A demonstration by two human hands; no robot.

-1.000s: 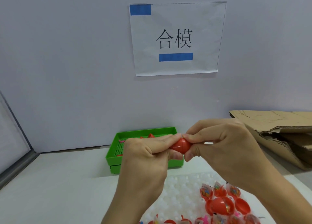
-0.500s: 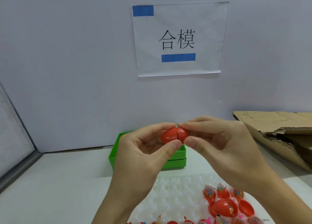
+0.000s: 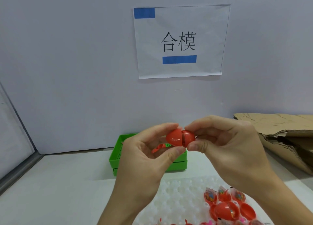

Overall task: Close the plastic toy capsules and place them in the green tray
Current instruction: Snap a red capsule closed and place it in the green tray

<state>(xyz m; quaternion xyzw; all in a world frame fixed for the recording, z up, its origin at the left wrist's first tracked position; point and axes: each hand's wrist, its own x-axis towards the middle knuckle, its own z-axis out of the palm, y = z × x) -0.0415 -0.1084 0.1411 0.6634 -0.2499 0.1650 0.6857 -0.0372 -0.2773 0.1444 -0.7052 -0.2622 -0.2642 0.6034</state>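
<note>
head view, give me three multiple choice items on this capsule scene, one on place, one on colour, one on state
1. Where is the green tray?
A. on the table behind the hands, by the wall
B. on the cardboard
C. on the white mould sheet

2. What colour is the capsule being held?
A. blue
B. red
C. yellow

3. How is the capsule held?
A. lying loose on the table
B. in the left hand alone
C. between both hands, one half pinched in each

Answers:
1 A: the tray sits on the table beyond the hands, close to the wall.
2 B: both halves show red.
3 C: the left hand and the right hand each pinch a half, with the seam between the halves visible.
</note>
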